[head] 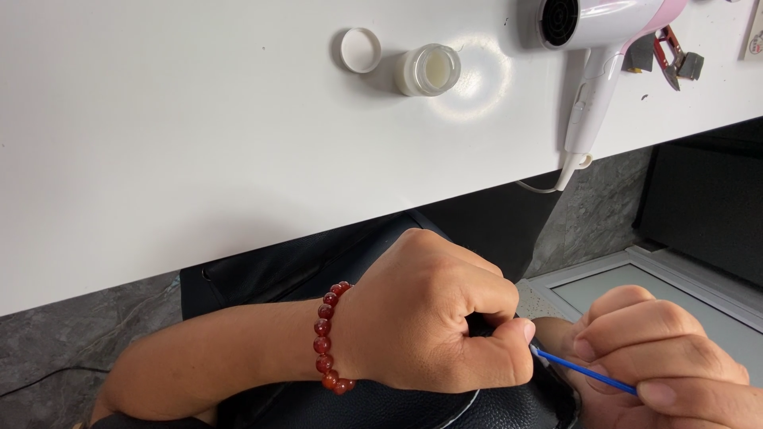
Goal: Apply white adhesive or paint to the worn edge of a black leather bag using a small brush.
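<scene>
My left hand (437, 318), with a red bead bracelet (327, 340) on the wrist, is clenched around the edge of a black leather item (381, 405) below the table edge. My right hand (668, 357) pinches a thin blue stick (584, 371) whose pale tip touches the black item right beside my left thumb. What part of the item the tip meets is hidden by my fingers.
On the white table (159, 143) stand an open small jar of pale cream (431, 69) and its white lid (361, 49). A white and pink hair dryer (596, 48) lies at the back right, small red snips (671, 56) beside it. Grey floor below.
</scene>
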